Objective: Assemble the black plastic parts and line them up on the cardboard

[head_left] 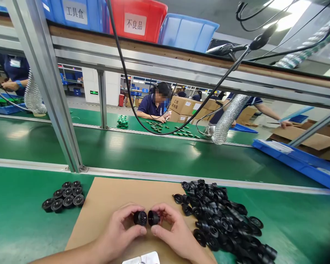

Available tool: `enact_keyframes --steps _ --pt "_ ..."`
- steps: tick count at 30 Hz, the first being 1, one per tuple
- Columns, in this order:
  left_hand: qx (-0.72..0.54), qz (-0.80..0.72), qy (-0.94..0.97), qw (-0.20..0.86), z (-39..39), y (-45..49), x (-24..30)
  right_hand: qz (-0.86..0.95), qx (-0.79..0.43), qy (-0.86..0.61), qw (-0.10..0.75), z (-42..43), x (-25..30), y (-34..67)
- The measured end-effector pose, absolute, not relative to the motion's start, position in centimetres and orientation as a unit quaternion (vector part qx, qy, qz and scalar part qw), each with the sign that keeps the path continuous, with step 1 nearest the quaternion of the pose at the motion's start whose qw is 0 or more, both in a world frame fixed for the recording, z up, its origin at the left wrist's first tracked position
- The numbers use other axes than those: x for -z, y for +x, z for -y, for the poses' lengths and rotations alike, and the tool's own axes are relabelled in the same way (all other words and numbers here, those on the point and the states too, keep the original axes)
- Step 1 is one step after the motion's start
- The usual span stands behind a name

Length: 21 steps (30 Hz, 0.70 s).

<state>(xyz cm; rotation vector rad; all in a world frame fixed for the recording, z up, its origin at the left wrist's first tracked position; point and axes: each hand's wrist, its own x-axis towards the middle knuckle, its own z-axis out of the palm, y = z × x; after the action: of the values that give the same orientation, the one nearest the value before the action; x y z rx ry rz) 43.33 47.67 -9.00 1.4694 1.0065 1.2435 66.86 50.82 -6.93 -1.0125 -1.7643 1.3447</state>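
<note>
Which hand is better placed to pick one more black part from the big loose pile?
The right hand. The loose pile lies just beside it, while the left hand is farther away. Each hand already holds one black part.

**A:** Hand status?

**B:** I see both low in frame, forearms entering from the bottom edge and angled inward. My left hand (121,229) is curled, thumb forward, fingertips pinched shut on a small black part.

**A:** Right?

**B:** My right hand (173,231) mirrors it: fingers bent, thumb underneath, pinched on a second black part. Fingertips of the two hands nearly meet at centre. Wrists bare, palms facing each other.
</note>
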Motion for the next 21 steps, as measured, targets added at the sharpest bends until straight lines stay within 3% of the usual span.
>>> enact_keyframes --steps 6,15,21 --pt "-0.488 -0.397 0.621 0.467 -47.7 43.4 8.1 0.777 -0.371 -0.35 0.37 -50.3 6.3 66.7" --pt "-0.476 -0.385 0.638 0.466 -47.6 43.6 8.4 0.84 -0.306 -0.275 0.353 -49.7 6.0 66.6" --pt "-0.47 -0.377 0.65 0.462 -47.6 43.6 8.4 0.885 -0.191 -0.256 0.34 -50.0 6.0 67.0"
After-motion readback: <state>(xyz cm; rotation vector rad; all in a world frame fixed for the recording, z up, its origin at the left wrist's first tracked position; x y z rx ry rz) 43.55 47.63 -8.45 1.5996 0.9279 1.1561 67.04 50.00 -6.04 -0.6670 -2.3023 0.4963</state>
